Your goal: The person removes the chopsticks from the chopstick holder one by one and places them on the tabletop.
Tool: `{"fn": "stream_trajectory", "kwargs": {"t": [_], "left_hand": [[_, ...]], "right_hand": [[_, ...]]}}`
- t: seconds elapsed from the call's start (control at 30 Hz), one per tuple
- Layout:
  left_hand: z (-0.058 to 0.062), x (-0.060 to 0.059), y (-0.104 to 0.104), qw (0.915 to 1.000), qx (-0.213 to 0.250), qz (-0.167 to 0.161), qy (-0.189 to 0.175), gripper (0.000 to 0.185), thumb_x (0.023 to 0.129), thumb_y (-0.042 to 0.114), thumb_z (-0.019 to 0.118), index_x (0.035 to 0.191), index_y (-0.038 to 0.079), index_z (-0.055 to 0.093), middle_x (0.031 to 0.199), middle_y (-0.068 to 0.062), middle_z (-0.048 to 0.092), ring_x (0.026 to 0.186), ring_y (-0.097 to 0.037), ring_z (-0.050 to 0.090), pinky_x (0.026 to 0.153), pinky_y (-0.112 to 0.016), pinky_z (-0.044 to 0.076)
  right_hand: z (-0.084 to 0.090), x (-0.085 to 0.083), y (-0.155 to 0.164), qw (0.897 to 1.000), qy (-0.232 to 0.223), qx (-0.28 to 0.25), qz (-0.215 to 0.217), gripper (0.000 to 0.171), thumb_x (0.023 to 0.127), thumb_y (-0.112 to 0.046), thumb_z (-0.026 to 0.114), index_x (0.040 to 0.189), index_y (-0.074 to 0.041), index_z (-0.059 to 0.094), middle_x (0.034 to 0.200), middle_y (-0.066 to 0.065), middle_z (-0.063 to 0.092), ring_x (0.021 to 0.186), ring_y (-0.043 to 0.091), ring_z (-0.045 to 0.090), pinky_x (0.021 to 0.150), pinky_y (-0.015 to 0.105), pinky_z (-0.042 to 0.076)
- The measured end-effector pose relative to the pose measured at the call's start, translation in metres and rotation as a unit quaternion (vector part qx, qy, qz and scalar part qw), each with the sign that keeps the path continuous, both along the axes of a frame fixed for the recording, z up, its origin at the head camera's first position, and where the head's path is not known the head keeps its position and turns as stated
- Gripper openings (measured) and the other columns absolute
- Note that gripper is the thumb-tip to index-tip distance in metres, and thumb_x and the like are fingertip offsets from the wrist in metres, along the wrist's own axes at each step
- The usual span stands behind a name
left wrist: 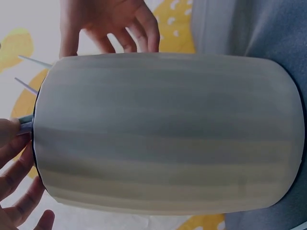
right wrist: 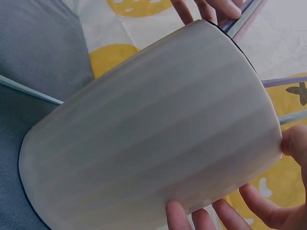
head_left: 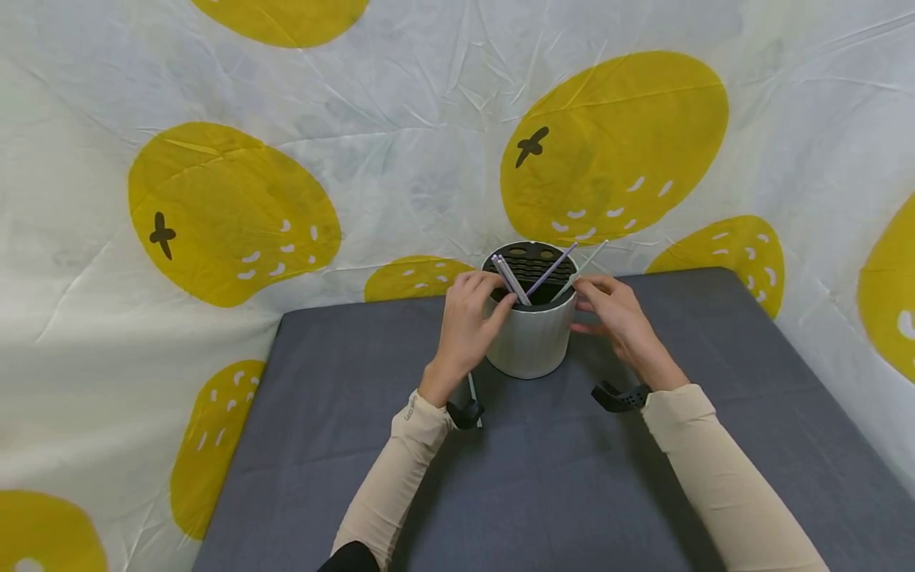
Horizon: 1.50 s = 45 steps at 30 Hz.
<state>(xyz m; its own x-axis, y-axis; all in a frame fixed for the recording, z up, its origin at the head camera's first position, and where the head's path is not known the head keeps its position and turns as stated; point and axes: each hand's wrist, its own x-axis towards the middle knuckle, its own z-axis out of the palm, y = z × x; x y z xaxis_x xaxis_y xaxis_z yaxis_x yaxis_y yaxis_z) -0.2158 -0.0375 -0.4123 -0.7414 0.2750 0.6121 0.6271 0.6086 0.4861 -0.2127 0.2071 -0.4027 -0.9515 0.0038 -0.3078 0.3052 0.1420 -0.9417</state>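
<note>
A white ribbed round container (head_left: 530, 345) stands upright on the table, its top partly covered by a black slatted insert (head_left: 532, 260). Several thin pastel straws (head_left: 515, 282) lean together at its left rim. My left hand (head_left: 468, 318) pinches these straws between thumb and fingers, its other fingers along the rim. A lilac straw (head_left: 554, 268) and a pale green straw (head_left: 588, 262) slant out to the right. At the right rim is my right hand (head_left: 618, 318), its thumb touching the edge and its spread fingers beside the outer wall. Inside the container, the straws' lower ends are hidden.
A pale straw (head_left: 471, 385) lies on the grey-covered table (head_left: 343, 413) under my left wrist, partly hidden by the wristband (head_left: 466, 414). Behind the table hangs a white cloth (head_left: 400, 183) printed with yellow shapes, close to the container's back.
</note>
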Motion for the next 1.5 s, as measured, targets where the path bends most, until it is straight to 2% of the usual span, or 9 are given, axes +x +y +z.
{"fn": "stream_trajectory", "kwargs": {"t": [0.33, 0.57, 0.73, 0.83, 0.97, 1.07, 1.2, 1.37, 1.5], "left_hand": [[0.004, 0.000, 0.000, 0.9997, 0.022, -0.002, 0.009, 0.014, 0.101, 0.022, 0.070, 0.108, 0.010, 0.074, 0.112, -0.006, 0.074, 0.108, -0.024, 0.064, 0.097, -0.042, 0.052], [0.010, -0.001, -0.001, 0.9989, 0.045, -0.006, 0.013, 0.013, 0.103, 0.020, 0.068, 0.107, 0.009, 0.073, 0.110, -0.006, 0.074, 0.101, -0.023, 0.064, 0.090, -0.037, 0.053], [0.014, 0.000, 0.001, 0.9965, 0.083, -0.008, 0.011, 0.013, 0.103, 0.019, 0.067, 0.108, 0.009, 0.073, 0.106, -0.006, 0.074, 0.100, -0.023, 0.066, 0.089, -0.035, 0.055], [0.015, -0.001, 0.002, 0.9922, 0.124, -0.013, 0.004, 0.014, 0.104, 0.018, 0.066, 0.110, 0.007, 0.072, 0.105, -0.007, 0.074, 0.099, -0.022, 0.068, 0.089, -0.034, 0.058], [0.018, 0.000, 0.004, 0.9783, 0.205, -0.028, -0.015, 0.019, 0.104, 0.018, 0.065, 0.116, 0.004, 0.072, 0.111, -0.012, 0.073, 0.102, -0.022, 0.071, 0.091, -0.038, 0.062], [0.021, 0.000, 0.006, 0.9617, 0.270, -0.033, -0.028, 0.024, 0.104, 0.020, 0.066, 0.121, 0.004, 0.072, 0.116, -0.014, 0.074, 0.105, -0.022, 0.072, 0.093, -0.039, 0.062], [0.026, 0.000, 0.006, 0.9363, 0.348, -0.035, -0.032, 0.028, 0.103, 0.019, 0.068, 0.125, 0.004, 0.072, 0.115, -0.020, 0.074, 0.107, -0.025, 0.073, 0.096, -0.040, 0.061], [0.032, 0.001, 0.004, 0.9062, 0.420, -0.043, -0.030, 0.028, 0.102, 0.013, 0.067, 0.127, 0.001, 0.071, 0.107, -0.026, 0.073, 0.101, -0.028, 0.073, 0.094, -0.048, 0.061], [0.035, 0.003, 0.002, 0.8921, 0.449, -0.044, -0.021, 0.029, 0.103, 0.011, 0.066, 0.129, -0.002, 0.068, 0.106, -0.024, 0.073, 0.093, -0.022, 0.076, 0.088, -0.053, 0.063]], "right_hand": [[0.002, -0.001, 0.001, 1.000, 0.002, 0.009, 0.011, 0.064, 0.108, -0.044, 0.049, 0.158, -0.004, 0.039, 0.162, 0.018, 0.034, 0.143, 0.040, 0.044, 0.097, 0.045, 0.061], [0.002, -0.002, 0.001, 1.000, 0.005, 0.012, 0.010, 0.065, 0.109, -0.044, 0.049, 0.159, -0.004, 0.038, 0.163, 0.020, 0.033, 0.145, 0.041, 0.043, 0.095, 0.044, 0.062], [0.000, -0.002, 0.002, 1.000, 0.008, 0.013, 0.009, 0.066, 0.108, -0.045, 0.050, 0.158, -0.004, 0.039, 0.162, 0.020, 0.035, 0.144, 0.041, 0.044, 0.095, 0.045, 0.062], [-0.001, -0.002, 0.002, 1.000, 0.009, 0.012, 0.007, 0.064, 0.108, -0.045, 0.051, 0.156, -0.004, 0.041, 0.159, 0.018, 0.037, 0.142, 0.040, 0.046, 0.096, 0.046, 0.061], [-0.003, -0.002, 0.004, 1.000, 0.013, 0.012, 0.006, 0.063, 0.108, -0.045, 0.051, 0.155, -0.004, 0.042, 0.158, 0.018, 0.037, 0.141, 0.039, 0.046, 0.092, 0.042, 0.063], [-0.003, -0.001, 0.004, 1.000, 0.014, 0.011, 0.008, 0.064, 0.107, -0.045, 0.051, 0.155, -0.004, 0.042, 0.159, 0.018, 0.037, 0.142, 0.039, 0.046, 0.090, 0.039, 0.064], [-0.003, -0.001, 0.003, 1.000, 0.014, 0.011, 0.007, 0.064, 0.107, -0.045, 0.051, 0.155, -0.004, 0.042, 0.158, 0.018, 0.038, 0.143, 0.039, 0.046, 0.091, 0.040, 0.064], [-0.004, -0.001, 0.002, 1.000, 0.014, 0.012, 0.005, 0.066, 0.107, -0.047, 0.053, 0.155, -0.004, 0.042, 0.158, 0.017, 0.039, 0.143, 0.039, 0.046, 0.090, 0.039, 0.064], [-0.005, -0.001, 0.002, 1.000, 0.014, 0.015, 0.005, 0.068, 0.106, -0.049, 0.053, 0.155, -0.003, 0.042, 0.158, 0.018, 0.039, 0.143, 0.040, 0.046, 0.093, 0.042, 0.063]]}}
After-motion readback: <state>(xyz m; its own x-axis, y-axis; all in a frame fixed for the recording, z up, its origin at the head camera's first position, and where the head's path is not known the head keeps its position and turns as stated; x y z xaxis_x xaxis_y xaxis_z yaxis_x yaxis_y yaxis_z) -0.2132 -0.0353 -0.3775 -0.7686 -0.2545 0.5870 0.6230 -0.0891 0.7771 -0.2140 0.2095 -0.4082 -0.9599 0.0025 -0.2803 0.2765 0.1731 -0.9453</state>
